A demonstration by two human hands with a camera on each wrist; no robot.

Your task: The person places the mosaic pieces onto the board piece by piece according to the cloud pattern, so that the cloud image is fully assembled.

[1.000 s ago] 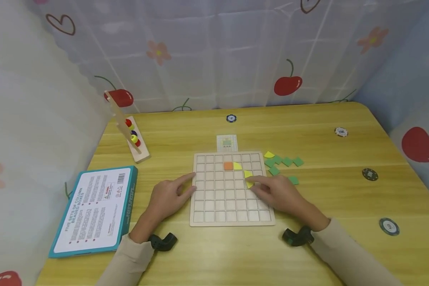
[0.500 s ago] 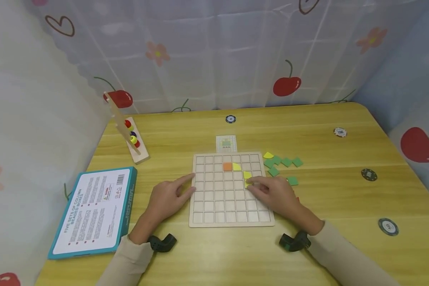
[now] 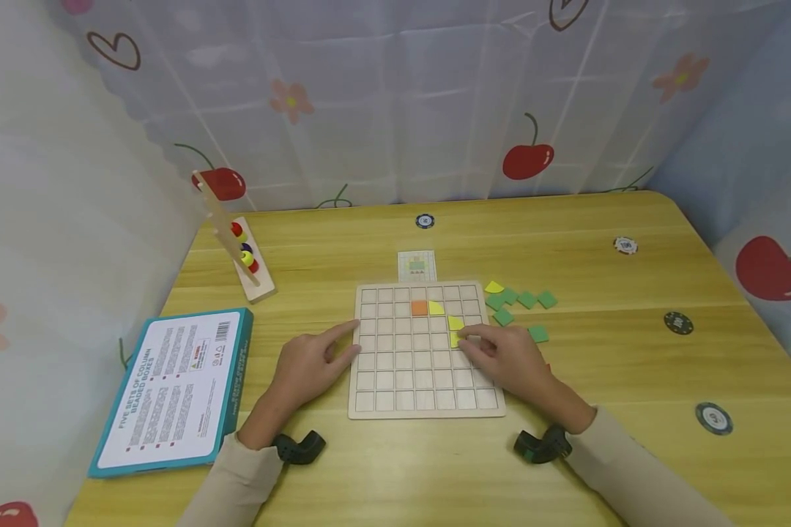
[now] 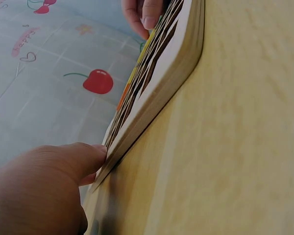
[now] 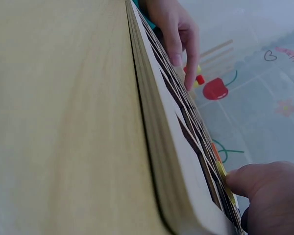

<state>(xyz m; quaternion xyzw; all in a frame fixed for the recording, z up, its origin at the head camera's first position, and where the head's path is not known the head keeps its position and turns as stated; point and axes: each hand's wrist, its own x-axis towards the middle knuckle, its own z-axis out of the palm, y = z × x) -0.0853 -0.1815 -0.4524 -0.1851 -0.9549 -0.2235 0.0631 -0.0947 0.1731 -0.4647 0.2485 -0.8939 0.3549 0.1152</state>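
With your left hand point(image 3: 310, 364) — thumb and forefinger wide — steady the grid board point(image 3: 405, 379) beside it. The lower yellow piece point(image 3: 454, 339) lies at close-set fingertips of your right hand point(image 3: 510, 359); pinched or pressed cannot be told. Seat it flat, clear of the upper yellow piece point(image 3: 455, 322).

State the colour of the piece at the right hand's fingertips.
Yellow: the piece shows best in the head view, partly covered by the fingers.

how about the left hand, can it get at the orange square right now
Probably yes: the left hand touches the left edge of the board, and only bare cells seem to lie between it and the orange square.
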